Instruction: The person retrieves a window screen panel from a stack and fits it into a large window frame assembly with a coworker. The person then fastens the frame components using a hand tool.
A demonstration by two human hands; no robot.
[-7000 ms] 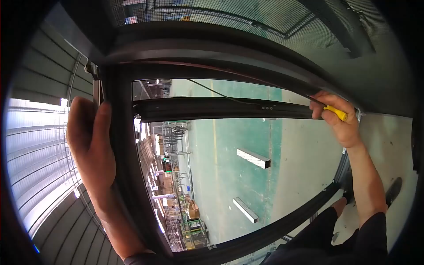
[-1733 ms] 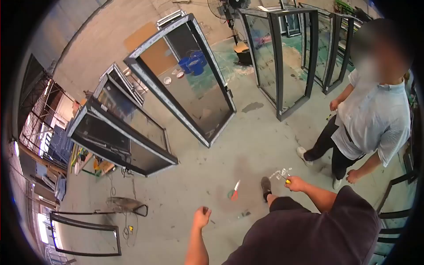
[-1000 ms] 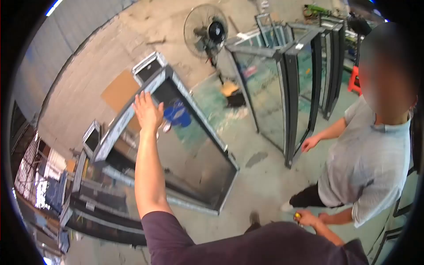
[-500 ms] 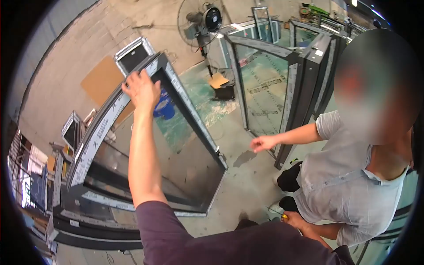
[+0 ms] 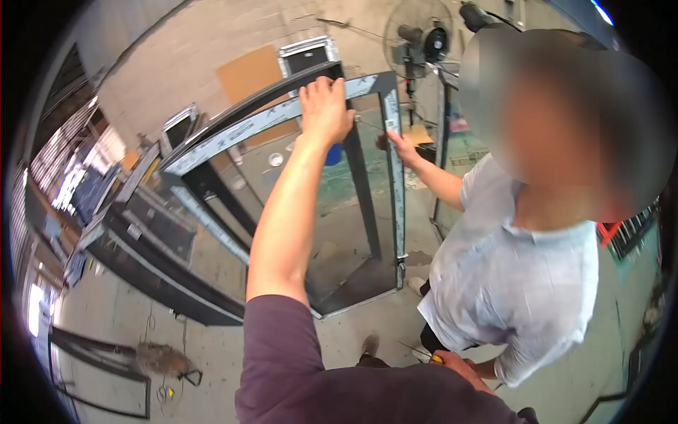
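Note:
My left hand [image 5: 325,112] is closed over the top rail of a dark window frame [image 5: 263,120] with printed protective film, fingers hooked over its upper edge. The framed panel stands tilted on the floor in front of me. Low at my front, partly hidden by my shirt, my right hand [image 5: 459,369] is closed around a screwdriver [image 5: 437,359] with a yellow handle and thin shaft. A co-worker in a light shirt [image 5: 512,275] stands at the right. This person's hand [image 5: 404,147] touches the frame's right upright.
More dark frames [image 5: 155,247] lean behind at the left. A frame [image 5: 106,396] and cables lie on the floor at lower left. A standing fan [image 5: 420,42], a brown board [image 5: 248,83] and a blue bucket [image 5: 332,155] are farther back.
My view has turned left. The window frame, with my left hand on it, now stands more upright and nearer the co-worker. The co-worker's reaching hand has come onto its upright.

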